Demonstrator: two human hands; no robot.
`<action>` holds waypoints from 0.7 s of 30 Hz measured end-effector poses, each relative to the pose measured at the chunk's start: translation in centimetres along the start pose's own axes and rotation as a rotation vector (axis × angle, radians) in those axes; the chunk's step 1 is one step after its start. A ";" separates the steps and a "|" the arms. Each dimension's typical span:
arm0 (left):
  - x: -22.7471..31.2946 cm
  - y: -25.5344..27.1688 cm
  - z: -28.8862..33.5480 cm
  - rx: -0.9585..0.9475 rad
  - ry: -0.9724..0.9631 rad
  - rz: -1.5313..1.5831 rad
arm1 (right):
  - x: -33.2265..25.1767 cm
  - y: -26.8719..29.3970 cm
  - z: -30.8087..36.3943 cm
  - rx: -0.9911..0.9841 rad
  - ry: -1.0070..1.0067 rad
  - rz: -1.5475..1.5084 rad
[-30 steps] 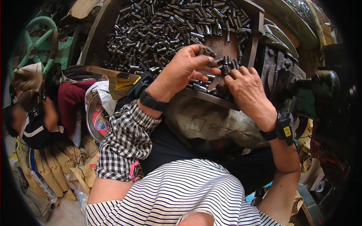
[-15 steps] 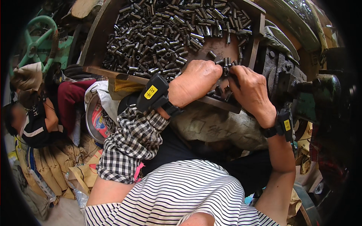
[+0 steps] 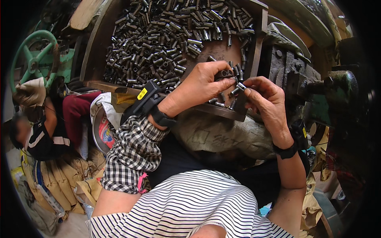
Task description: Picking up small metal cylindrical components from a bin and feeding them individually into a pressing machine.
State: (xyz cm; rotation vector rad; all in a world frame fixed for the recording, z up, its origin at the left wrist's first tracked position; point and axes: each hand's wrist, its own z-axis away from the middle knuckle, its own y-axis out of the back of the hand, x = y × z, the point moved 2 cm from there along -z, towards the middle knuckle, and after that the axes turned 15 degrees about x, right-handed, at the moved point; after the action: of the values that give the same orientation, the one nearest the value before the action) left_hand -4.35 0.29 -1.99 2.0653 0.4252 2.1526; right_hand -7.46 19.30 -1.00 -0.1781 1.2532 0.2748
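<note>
My left hand (image 3: 202, 84) is closed around a few short dark metal tubes (image 3: 226, 73), whose round hollow ends show at the fingers. Thumb and forefinger of my right hand (image 3: 268, 99) pinch one shiny short metal tube (image 3: 241, 86), its end close to the left fingertips. Both hands are over the near right corner of a wooden tray (image 3: 216, 111). A heap of loose metal tubes (image 3: 147, 55) fills the tray's far and left parts. Several more tubes lie beside and below my fingers in that corner.
To the right stands a dark, greasy machine (image 3: 293, 71) with a cylindrical part. A green handwheel (image 3: 35, 62) is at the far left, near another person in dark clothes (image 3: 43, 139). A metal basin (image 3: 97, 127) and a grey sack (image 3: 222, 135) sit below the tray.
My hands have turned and risen slightly, so the tubes in their fingers now show. The right fingers have opened out to a pinch on one tube. The whole view has shifted a little.
</note>
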 end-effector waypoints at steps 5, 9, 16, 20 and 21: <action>0.2 0.1 0.1 -0.102 0.310 0.251 | 0.6 0.5 -0.3 0.008 -0.018 -0.030; 0.0 0.0 0.2 -0.097 0.348 0.400 | 1.0 0.3 -0.5 -0.005 -0.001 -0.067; -0.2 0.1 0.2 -0.106 0.360 0.465 | 1.5 0.4 -0.7 -0.006 -0.087 -0.236; -0.1 0.0 0.2 -0.090 0.355 0.425 | 1.5 0.5 -0.6 0.015 -0.130 -0.287; 0.2 -0.1 0.2 -0.094 0.351 0.406 | 1.4 0.5 -0.7 0.016 -0.130 -0.287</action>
State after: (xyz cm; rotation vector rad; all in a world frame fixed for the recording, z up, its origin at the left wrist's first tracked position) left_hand -4.18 0.44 -1.86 1.8486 -0.0776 2.7198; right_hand -7.80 19.76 -2.56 -0.3183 1.0848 0.0276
